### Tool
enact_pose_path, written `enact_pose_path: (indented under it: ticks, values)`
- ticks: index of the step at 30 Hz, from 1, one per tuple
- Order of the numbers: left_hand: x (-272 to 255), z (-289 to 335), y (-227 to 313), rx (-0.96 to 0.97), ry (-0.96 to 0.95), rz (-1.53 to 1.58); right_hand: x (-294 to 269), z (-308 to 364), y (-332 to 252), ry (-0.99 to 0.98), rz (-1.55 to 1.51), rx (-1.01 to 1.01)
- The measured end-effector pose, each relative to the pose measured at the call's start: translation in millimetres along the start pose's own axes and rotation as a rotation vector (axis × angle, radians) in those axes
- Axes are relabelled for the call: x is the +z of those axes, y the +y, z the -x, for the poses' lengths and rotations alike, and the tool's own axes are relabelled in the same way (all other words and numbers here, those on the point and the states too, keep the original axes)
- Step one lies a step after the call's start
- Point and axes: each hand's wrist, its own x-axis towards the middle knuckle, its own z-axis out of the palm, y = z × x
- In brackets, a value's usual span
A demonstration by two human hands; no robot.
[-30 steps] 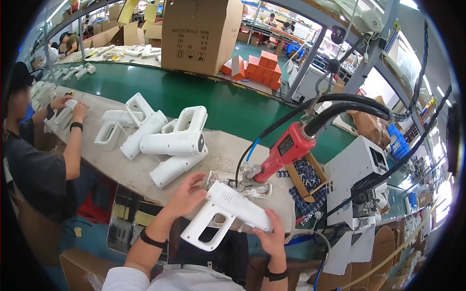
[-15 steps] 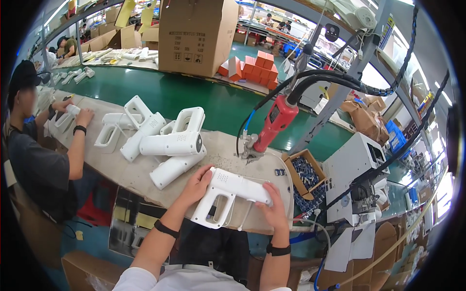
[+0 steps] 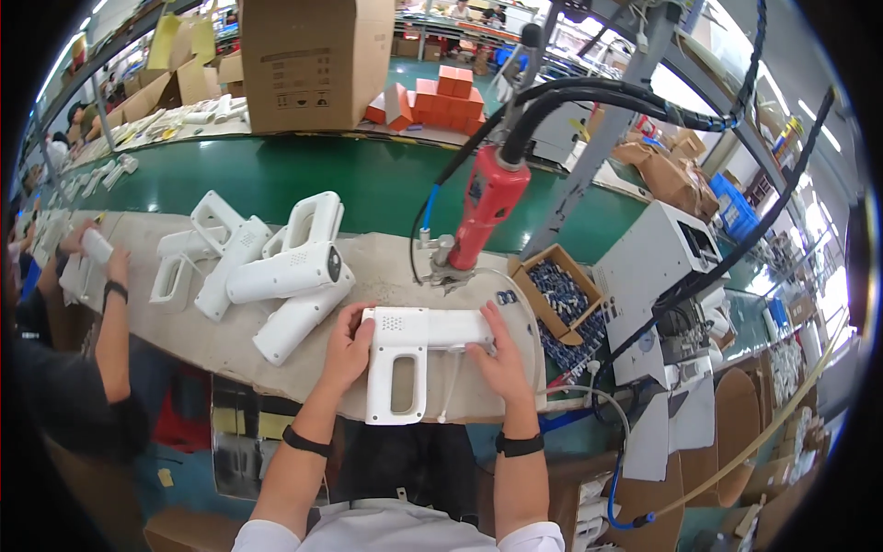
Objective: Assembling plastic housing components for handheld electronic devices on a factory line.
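Note:
I hold a white plastic gun-shaped housing [image 3: 405, 354] flat on the beige mat [image 3: 230, 336], handle loop toward me. My left hand [image 3: 345, 345] grips its left end by the handle. My right hand [image 3: 497, 354] grips its barrel end on the right. A red powered screwdriver [image 3: 487, 207] hangs on black hoses just beyond the housing, tip down near a metal fixture [image 3: 441, 267].
Several more white housings [image 3: 276, 267] lie on the mat to my left. A cardboard box of small blue parts [image 3: 561, 290] sits right of the screwdriver, a white machine [image 3: 662, 276] beyond. Another person's arm [image 3: 110, 313] works at far left. A green conveyor [image 3: 368, 179] carries a large carton [image 3: 317, 60].
I brought the housing down from a tilted hold and laid it level on the mat, both hands still on it. The hanging screwdriver now sits more upright, behind the housing.

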Motion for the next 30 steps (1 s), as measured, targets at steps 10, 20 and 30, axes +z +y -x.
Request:
enact_pose_path:
  ticks: [10,20,30]
  values:
    - [4,-3,-18,0.004,0.058,-0.147,11,-4,-19,0.301,-0.196,0.279]
    - [9,-6,-11,-0.001,0.098,-0.249,13,-3,14,0.36,-0.428,0.361]
    - [15,-8,-2,-0.013,0.103,-0.339,15,-5,19,0.319,-0.219,0.245]
